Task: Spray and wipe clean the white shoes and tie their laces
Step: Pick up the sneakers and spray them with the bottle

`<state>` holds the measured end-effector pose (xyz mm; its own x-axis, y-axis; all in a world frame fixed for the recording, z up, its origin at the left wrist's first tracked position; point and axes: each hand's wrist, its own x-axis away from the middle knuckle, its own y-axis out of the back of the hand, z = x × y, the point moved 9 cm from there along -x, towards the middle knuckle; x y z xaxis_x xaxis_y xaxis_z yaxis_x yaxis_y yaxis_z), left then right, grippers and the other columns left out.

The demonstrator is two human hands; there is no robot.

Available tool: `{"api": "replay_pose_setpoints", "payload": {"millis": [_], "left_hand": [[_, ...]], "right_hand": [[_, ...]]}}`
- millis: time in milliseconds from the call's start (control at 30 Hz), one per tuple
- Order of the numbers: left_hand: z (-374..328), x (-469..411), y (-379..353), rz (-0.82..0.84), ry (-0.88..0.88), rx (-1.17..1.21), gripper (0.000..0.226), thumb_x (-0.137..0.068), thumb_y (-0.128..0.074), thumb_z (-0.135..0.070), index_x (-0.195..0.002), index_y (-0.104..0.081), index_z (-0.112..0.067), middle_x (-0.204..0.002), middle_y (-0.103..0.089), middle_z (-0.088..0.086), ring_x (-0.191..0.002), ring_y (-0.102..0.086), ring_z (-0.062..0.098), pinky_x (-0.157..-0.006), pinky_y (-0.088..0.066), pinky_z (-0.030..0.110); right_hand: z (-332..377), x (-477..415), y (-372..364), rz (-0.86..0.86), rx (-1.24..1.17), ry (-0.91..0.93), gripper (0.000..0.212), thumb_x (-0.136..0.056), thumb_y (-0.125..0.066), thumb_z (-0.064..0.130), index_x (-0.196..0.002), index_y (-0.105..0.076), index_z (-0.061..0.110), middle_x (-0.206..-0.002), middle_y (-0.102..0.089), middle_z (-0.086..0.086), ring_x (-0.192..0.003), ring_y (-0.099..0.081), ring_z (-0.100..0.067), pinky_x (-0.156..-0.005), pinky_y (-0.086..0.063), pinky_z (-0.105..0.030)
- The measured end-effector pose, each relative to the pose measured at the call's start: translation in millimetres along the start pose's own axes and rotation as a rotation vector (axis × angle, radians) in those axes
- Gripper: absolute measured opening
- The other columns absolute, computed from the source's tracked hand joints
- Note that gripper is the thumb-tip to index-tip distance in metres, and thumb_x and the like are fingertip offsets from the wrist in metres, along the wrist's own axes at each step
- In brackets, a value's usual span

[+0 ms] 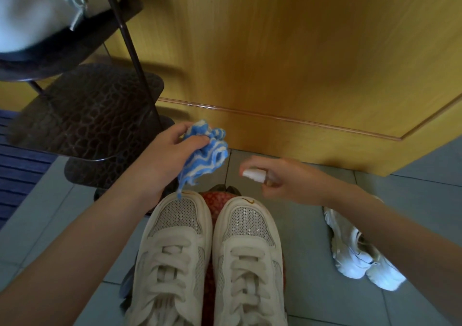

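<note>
Two white laced shoes stand side by side at the bottom centre, toes pointing away: the left shoe point(172, 255) and the right shoe point(250, 263). They rest on something red point(211, 200). My left hand point(165, 155) hovers above the left shoe's toe, shut on a crumpled blue and white cloth point(207, 150) whose tail hangs down to the toe. My right hand point(282, 178) is above and to the right of the right shoe's toe, gripping a small spray bottle point(255, 175) with its white nozzle pointing left.
A dark metal shoe rack point(95, 115) stands at the left, with a pale shoe point(32, 13) on its top shelf. A yellow wooden door point(300, 63) fills the back. Another white shoe point(362, 255) lies on the grey tiled floor at the right. A dark striped mat point(17, 173) is at far left.
</note>
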<state>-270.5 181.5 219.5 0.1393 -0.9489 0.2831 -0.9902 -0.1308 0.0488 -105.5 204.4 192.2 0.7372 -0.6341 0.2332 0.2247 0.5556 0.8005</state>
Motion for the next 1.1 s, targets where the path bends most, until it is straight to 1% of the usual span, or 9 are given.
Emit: {"api": "replay_pose_setpoints", "payload": {"millis": [67, 133, 233, 433, 533, 633, 700, 933, 1100], "left_hand": [[1.1, 0.1, -0.7, 0.005, 0.003, -0.007, 0.015, -0.090, -0.056, -0.017, -0.103, -0.062, -0.021, -0.090, -0.069, -0.003, -0.071, -0.067, 0.004, -0.057, -0.051, 0.012], [2.4, 0.2, -2.8, 0.015, 0.005, -0.020, 0.012, -0.089, -0.056, -0.017, -0.098, -0.062, -0.024, -0.089, -0.069, -0.003, -0.071, -0.067, 0.004, -0.057, -0.051, 0.013], [3.1, 0.1, -6.6, 0.024, 0.012, -0.018, 0.011, -0.089, -0.057, -0.018, -0.094, -0.063, -0.026, -0.089, -0.070, -0.003, -0.075, -0.068, 0.009, -0.065, -0.052, 0.021], [1.5, 3.2, -5.2, 0.014, 0.008, -0.024, 0.011, -0.090, -0.056, -0.016, -0.091, -0.063, -0.025, -0.091, -0.070, 0.001, -0.080, -0.067, 0.014, -0.072, -0.050, 0.028], [1.1, 4.5, -2.3, 0.001, 0.004, -0.030, 0.012, -0.089, -0.056, -0.017, -0.089, -0.064, -0.026, -0.090, -0.070, 0.001, -0.081, -0.066, 0.017, -0.075, -0.049, 0.031], [1.1, 4.7, -2.3, 0.003, 0.002, -0.026, 0.012, -0.089, -0.056, -0.017, -0.090, -0.064, -0.026, -0.088, -0.071, -0.001, -0.079, -0.066, 0.015, -0.074, -0.049, 0.031], [0.9, 4.8, -4.4, 0.004, -0.001, -0.025, 0.012, -0.089, -0.056, -0.016, -0.090, -0.064, -0.025, -0.088, -0.070, 0.000, -0.077, -0.066, 0.013, -0.071, -0.049, 0.029], [-0.4, 5.4, -9.5, 0.013, -0.008, -0.019, 0.012, -0.088, -0.057, -0.016, -0.091, -0.066, -0.024, -0.082, -0.073, -0.005, -0.076, -0.069, 0.010, -0.072, -0.052, 0.026], [-2.3, 8.8, -6.4, 0.014, -0.011, -0.022, 0.012, -0.089, -0.056, -0.017, -0.093, -0.066, -0.024, -0.085, -0.073, -0.003, -0.076, -0.069, 0.010, -0.067, -0.054, 0.022]], "right_hand": [[-13.8, 14.6, -0.2, -0.057, -0.011, -0.034, 0.043, -0.080, -0.058, 0.011, -0.109, -0.047, 0.041, -0.080, -0.060, 0.006, -0.063, -0.049, -0.012, -0.060, -0.041, -0.030], [-24.6, 26.5, -0.6, -0.137, -0.062, -0.054, 0.041, -0.081, -0.057, 0.012, -0.104, -0.045, 0.043, -0.081, -0.060, -0.001, -0.061, -0.049, -0.014, -0.060, -0.043, -0.036], [-30.9, 37.0, -0.2, -0.234, -0.115, -0.069, 0.040, -0.080, -0.054, 0.015, -0.107, -0.044, 0.044, -0.090, -0.060, 0.000, -0.064, -0.050, -0.014, -0.060, -0.043, -0.037], [-16.8, 27.9, -10.5, -0.190, -0.139, -0.042, 0.045, -0.082, -0.051, 0.018, -0.115, -0.041, 0.047, -0.105, -0.062, -0.002, -0.072, -0.057, -0.022, -0.068, -0.049, -0.042], [-17.2, 28.9, -12.9, -0.199, -0.130, -0.061, 0.041, -0.079, -0.048, 0.024, -0.113, -0.041, 0.045, -0.096, -0.063, -0.005, -0.068, -0.055, -0.022, -0.065, -0.048, -0.040], [-23.2, 42.1, -14.3, -0.258, -0.124, -0.103, 0.037, -0.083, -0.055, 0.013, -0.112, -0.046, 0.034, -0.065, -0.052, 0.004, -0.053, -0.042, -0.013, -0.052, -0.038, -0.033], [-27.4, 52.4, -15.9, -0.307, -0.118, -0.136, 0.036, -0.084, -0.056, 0.009, -0.109, -0.046, 0.032, -0.058, -0.045, 0.004, -0.050, -0.039, -0.013, -0.049, -0.033, -0.029], [-33.0, 76.3, -22.7, -0.361, -0.175, -0.194, 0.050, -0.084, -0.056, 0.010, -0.112, -0.037, 0.046, -0.075, -0.058, 0.000, -0.061, -0.052, -0.016, -0.051, -0.038, -0.026], [-31.0, 78.6, -28.5, -0.369, -0.199, -0.200, 0.046, -0.085, -0.056, 0.010, -0.116, -0.042, 0.041, -0.071, -0.054, 0.006, -0.062, -0.052, -0.009, -0.051, -0.036, -0.019]]}}
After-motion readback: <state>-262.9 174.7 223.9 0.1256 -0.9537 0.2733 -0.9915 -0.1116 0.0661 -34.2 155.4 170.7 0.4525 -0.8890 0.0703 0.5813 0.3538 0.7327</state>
